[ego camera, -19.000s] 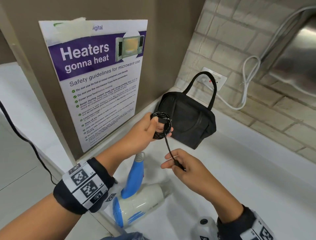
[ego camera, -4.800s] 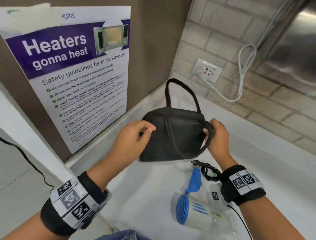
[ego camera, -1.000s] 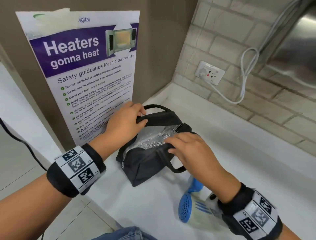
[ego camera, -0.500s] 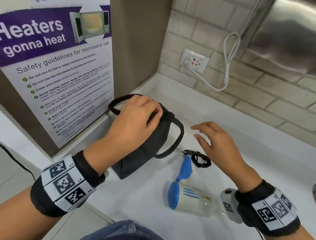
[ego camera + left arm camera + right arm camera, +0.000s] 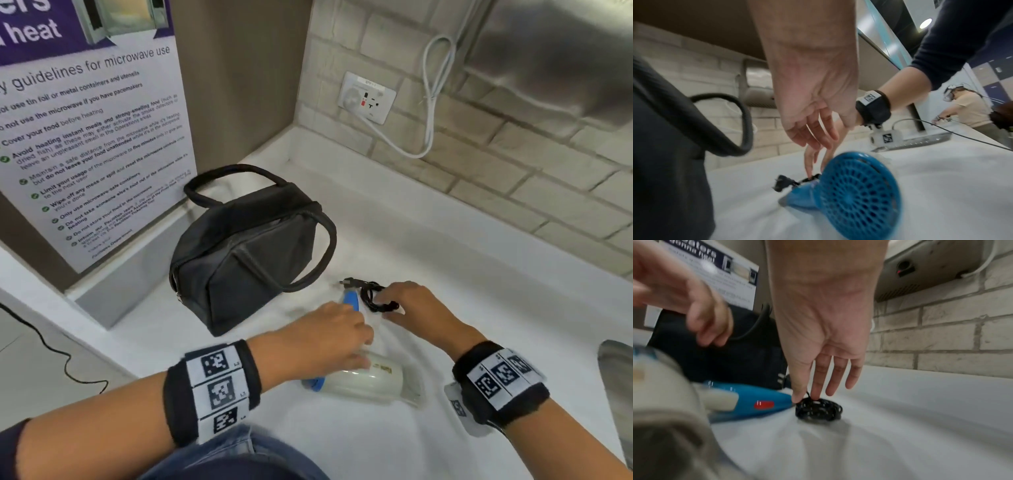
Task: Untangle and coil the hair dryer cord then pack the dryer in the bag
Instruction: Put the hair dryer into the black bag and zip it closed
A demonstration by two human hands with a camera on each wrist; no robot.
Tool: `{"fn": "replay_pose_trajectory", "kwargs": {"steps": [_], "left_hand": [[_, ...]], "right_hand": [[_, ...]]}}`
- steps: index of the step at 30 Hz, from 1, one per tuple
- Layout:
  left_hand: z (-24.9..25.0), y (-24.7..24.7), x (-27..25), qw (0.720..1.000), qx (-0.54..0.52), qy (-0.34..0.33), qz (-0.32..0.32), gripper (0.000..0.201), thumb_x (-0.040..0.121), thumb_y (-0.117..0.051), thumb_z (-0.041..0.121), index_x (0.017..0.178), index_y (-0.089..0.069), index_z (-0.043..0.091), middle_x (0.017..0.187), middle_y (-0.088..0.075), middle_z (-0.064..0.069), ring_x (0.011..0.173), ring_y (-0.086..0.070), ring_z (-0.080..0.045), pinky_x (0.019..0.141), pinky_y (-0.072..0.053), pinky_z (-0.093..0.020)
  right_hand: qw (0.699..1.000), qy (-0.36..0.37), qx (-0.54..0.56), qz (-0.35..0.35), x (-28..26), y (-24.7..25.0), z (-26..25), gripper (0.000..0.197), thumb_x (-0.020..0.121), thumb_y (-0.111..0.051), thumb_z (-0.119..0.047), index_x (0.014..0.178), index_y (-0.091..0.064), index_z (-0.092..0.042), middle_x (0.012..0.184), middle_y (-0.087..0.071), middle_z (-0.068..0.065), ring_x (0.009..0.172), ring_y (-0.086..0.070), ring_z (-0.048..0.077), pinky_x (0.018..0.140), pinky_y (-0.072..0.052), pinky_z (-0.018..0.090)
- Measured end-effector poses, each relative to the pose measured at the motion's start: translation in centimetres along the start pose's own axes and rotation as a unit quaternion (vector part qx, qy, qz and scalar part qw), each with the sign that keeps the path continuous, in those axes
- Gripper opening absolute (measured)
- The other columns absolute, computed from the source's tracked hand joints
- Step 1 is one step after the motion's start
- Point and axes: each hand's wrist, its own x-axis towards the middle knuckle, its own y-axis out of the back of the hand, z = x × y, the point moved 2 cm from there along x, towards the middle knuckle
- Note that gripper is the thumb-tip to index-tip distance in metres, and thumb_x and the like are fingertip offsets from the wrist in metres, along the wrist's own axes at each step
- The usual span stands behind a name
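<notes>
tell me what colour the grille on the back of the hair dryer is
Blue, a honeycomb-patterned grille on the hair dryer; the left wrist view shows it best.

head looks down; wrist views, low and close, share the dryer [image 5: 857, 194].

The black bag [image 5: 246, 253] is the landmark on the white counter [image 5: 445, 274]. Behind it and to its left the poster panel [image 5: 96, 137] and the brick wall [image 5: 513, 164] close the way. In front of it, close by, lie the hair dryer [image 5: 370, 380] and the coiled cord [image 5: 376, 298], with both hands over them. To its right the counter lies bare and open.
</notes>
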Motion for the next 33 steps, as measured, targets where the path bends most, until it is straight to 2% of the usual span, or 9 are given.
{"fn": "replay_pose_trajectory", "kwargs": {"steps": [3, 11, 13, 16, 21, 24, 27, 30, 33], "left_hand": [[1.0, -3.0, 0.3, 0.996, -0.014, 0.022, -0.088, 0.052, 0.085, -0.056, 0.05, 0.119, -0.048, 0.011, 0.112, -0.056, -0.009, 0.104, -0.05, -0.028, 0.091, -0.039, -0.039], [0.2, -3.9, 0.2, 0.992, -0.027, 0.055, -0.113, 0.087, 0.07, -0.075, 0.036, 0.14, -0.027, 0.018, 0.13, -0.048, -0.006, 0.117, -0.043, -0.025, 0.099, -0.032, -0.037], [-0.6, -3.7, -0.5, 0.991, -0.044, 0.068, -0.109, 0.091, 0.07, -0.075, 0.033, 0.143, -0.022, 0.02, 0.135, -0.044, -0.004, 0.122, -0.04, -0.024, 0.101, -0.031, -0.037], [-1.8, -3.1, -1.7, 0.988, -0.077, 0.078, -0.105, 0.097, 0.073, -0.073, 0.03, 0.148, -0.012, 0.021, 0.141, -0.039, -0.003, 0.129, -0.035, -0.021, 0.107, -0.03, -0.038], [-2.3, -1.8, -2.7, 0.979, -0.162, 0.07, -0.1, 0.105, 0.07, -0.073, 0.024, 0.149, -0.003, 0.028, 0.136, -0.038, 0.002, 0.123, -0.032, -0.017, 0.106, -0.031, -0.037], [-2.6, -1.1, -3.4, 0.965, -0.239, 0.074, -0.074, 0.104, 0.067, -0.074, 0.02, 0.148, -0.009, 0.029, 0.119, -0.035, 0.009, 0.11, -0.032, -0.008, 0.102, -0.033, -0.023], [-3.1, 0.1, -4.2, 0.942, -0.321, 0.09, -0.03, 0.088, 0.064, -0.077, 0.018, 0.139, -0.032, 0.029, 0.119, -0.045, 0.009, 0.11, -0.045, -0.007, 0.096, -0.04, -0.02], [-3.5, 2.4, -4.5, 0.914, -0.394, 0.095, 0.011, 0.078, 0.064, -0.08, 0.012, 0.132, -0.043, 0.027, 0.123, -0.052, 0.009, 0.113, -0.05, -0.005, 0.095, -0.045, -0.02], [-3.6, 5.1, -4.7, 0.881, -0.465, 0.089, 0.017, 0.074, 0.066, -0.079, 0.004, 0.128, -0.046, 0.029, 0.123, -0.056, 0.011, 0.117, -0.053, -0.006, 0.096, -0.05, -0.033]], "right_hand": [[0.999, 0.0, -0.021, -0.029, 0.3, -1.1, 0.5, 0.041, 0.081, -0.069, -0.015, 0.121, -0.06, -0.021, 0.116, -0.064, -0.001, 0.104, -0.056, 0.023, 0.083, -0.038, 0.025], [0.997, 0.028, -0.078, 0.0, 0.4, -2.4, 0.3, 0.035, 0.082, -0.059, -0.005, 0.115, -0.05, -0.016, 0.092, -0.062, 0.004, 0.086, -0.054, 0.024, 0.07, -0.033, 0.03], [1.0, 0.004, 0.008, 0.003, 0.3, -1.8, 0.0, 0.034, 0.085, -0.06, -0.011, 0.117, -0.049, -0.015, 0.091, -0.062, 0.002, 0.084, -0.056, 0.022, 0.073, -0.04, 0.029], [0.981, -0.024, 0.183, 0.061, 0.1, -0.1, -0.9, 0.03, 0.086, -0.064, -0.014, 0.111, -0.05, -0.02, 0.077, -0.061, -0.007, 0.066, -0.052, 0.009, 0.063, -0.038, 0.012], [0.938, -0.062, 0.334, 0.066, 0.4, 1.8, -2.3, 0.014, 0.088, -0.063, -0.02, 0.097, -0.059, -0.03, 0.073, -0.064, 0.011, 0.064, -0.051, 0.012, 0.065, -0.04, 0.021], [0.905, -0.067, 0.416, 0.066, 0.6, 2.6, -3.3, 0.017, 0.092, -0.055, -0.009, 0.09, -0.068, -0.02, 0.075, -0.063, 0.006, 0.067, -0.054, 0.012, 0.07, -0.045, 0.028], [0.891, -0.05, 0.447, 0.06, 0.6, 3.6, -4.1, 0.026, 0.091, -0.054, -0.003, 0.094, -0.071, -0.021, 0.091, -0.065, 0.004, 0.081, -0.059, 0.013, 0.078, -0.045, 0.029], [0.93, 0.006, 0.368, -0.002, 0.2, 5.0, -5.4, 0.043, 0.083, -0.063, -0.001, 0.106, -0.066, -0.038, 0.116, -0.056, 0.0, 0.11, -0.054, 0.01, 0.096, -0.043, 0.029], [0.966, 0.089, 0.226, -0.086, -0.8, 6.2, -7.9, 0.054, 0.075, -0.073, -0.031, 0.114, -0.049, -0.059, 0.127, -0.045, -0.008, 0.123, -0.044, 0.01, 0.103, -0.036, 0.036]]}}
